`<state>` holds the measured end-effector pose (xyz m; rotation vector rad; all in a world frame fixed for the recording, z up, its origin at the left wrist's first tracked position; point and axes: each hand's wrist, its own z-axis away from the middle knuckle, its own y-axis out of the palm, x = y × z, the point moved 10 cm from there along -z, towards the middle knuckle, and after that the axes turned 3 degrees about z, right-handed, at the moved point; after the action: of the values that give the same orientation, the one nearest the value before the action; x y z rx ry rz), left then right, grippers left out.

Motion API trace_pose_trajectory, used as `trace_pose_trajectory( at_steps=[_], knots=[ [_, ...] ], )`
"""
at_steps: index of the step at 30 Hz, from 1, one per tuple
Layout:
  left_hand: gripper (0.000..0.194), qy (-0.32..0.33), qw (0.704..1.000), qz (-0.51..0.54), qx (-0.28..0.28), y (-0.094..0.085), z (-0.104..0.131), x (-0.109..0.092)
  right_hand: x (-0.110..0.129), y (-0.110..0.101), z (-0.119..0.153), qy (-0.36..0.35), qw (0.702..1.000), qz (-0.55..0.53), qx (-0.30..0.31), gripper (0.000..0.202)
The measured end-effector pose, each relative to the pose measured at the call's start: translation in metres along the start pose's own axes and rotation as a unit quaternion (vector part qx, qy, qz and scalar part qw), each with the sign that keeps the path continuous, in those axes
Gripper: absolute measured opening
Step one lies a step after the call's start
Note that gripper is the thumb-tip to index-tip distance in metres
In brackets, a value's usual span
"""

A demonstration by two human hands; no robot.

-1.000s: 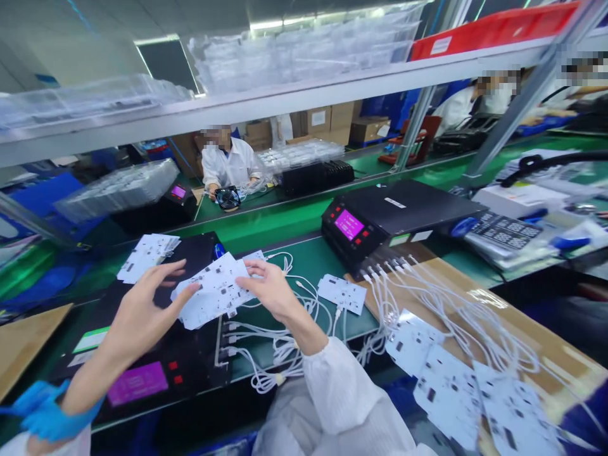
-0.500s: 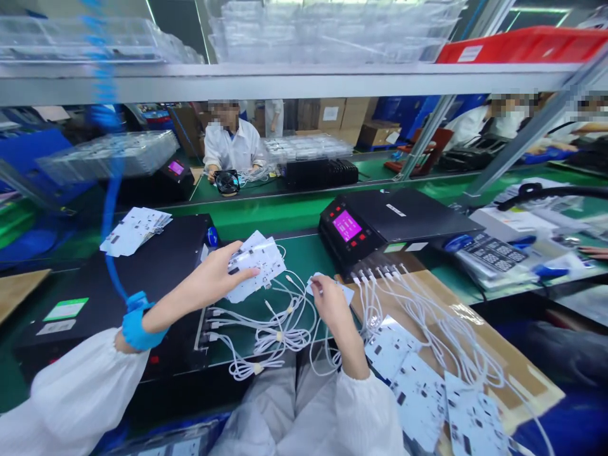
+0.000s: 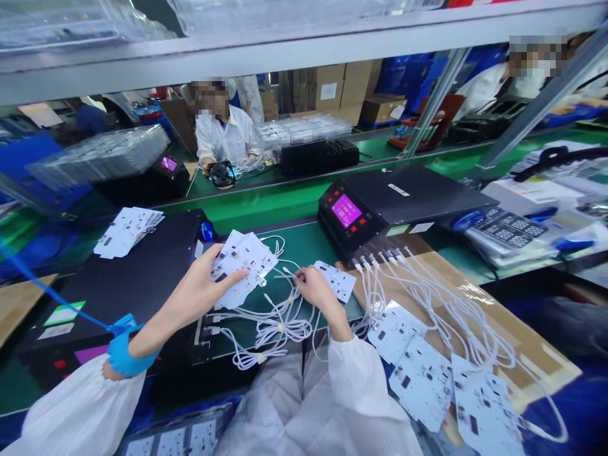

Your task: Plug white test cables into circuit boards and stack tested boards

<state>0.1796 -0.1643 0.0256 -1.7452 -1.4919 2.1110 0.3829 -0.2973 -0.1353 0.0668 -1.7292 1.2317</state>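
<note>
My left hand (image 3: 209, 282) is closed around a small stack of white circuit boards (image 3: 247, 256), thumb on top and fingers hidden beneath. Just to the right, my right hand (image 3: 318, 291) pinches a white cable (image 3: 287, 272) near its plug end, close to the boards' lower right corner. A single white circuit board (image 3: 338, 281) lies flat behind my right hand. Bundled white cables (image 3: 280, 329) run from the black box on the left and lie below both hands.
A black tester with a purple screen (image 3: 346, 210) stands right of centre, cables plugged into its front. Circuit boards (image 3: 422, 383) lie at the lower right by cardboard (image 3: 536, 354). More boards (image 3: 127, 232) sit on the left black box (image 3: 142, 278). A co-worker (image 3: 228, 133) sits opposite.
My right hand has moved left from the single board to the cable end, uncovering that board. My left hand still holds its stack, now slightly farther left in view. The camera view has tilted down.
</note>
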Motion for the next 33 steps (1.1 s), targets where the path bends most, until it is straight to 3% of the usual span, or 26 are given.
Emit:
trace_pose_trajectory(
  at_steps=[5,10,13,17,21,25,33],
  knots=[
    [0.095,-0.009,0.998,0.050,-0.049,0.001,-0.006,0.005,0.003,-0.012,0.010,-0.003,0.992,-0.120,-0.042,0.016],
    [0.087,0.032,0.997,0.031,-0.066,0.010,-0.013,0.000,0.028,-0.016,0.022,-0.023,0.910,-0.410,-0.050,0.037],
    [0.074,0.028,0.997,0.031,-0.069,0.016,-0.014,0.001,0.043,-0.023,0.030,-0.047,0.899,-0.429,-0.076,0.039],
    [0.066,0.021,0.994,0.050,-0.094,0.016,-0.014,0.004,0.046,-0.027,0.039,-0.041,0.882,-0.459,-0.101,0.038],
    [0.067,0.031,0.988,0.087,-0.124,0.011,-0.014,0.008,0.048,-0.022,0.043,-0.033,0.861,-0.501,-0.077,0.038],
    [0.070,0.038,0.982,0.121,-0.140,0.008,-0.012,0.011,0.053,-0.018,0.044,-0.024,0.866,-0.497,-0.059,0.037],
    [0.072,0.032,0.979,0.146,-0.137,0.010,-0.011,0.008,0.061,-0.019,0.047,-0.051,0.870,-0.484,-0.081,0.030]
  ],
)
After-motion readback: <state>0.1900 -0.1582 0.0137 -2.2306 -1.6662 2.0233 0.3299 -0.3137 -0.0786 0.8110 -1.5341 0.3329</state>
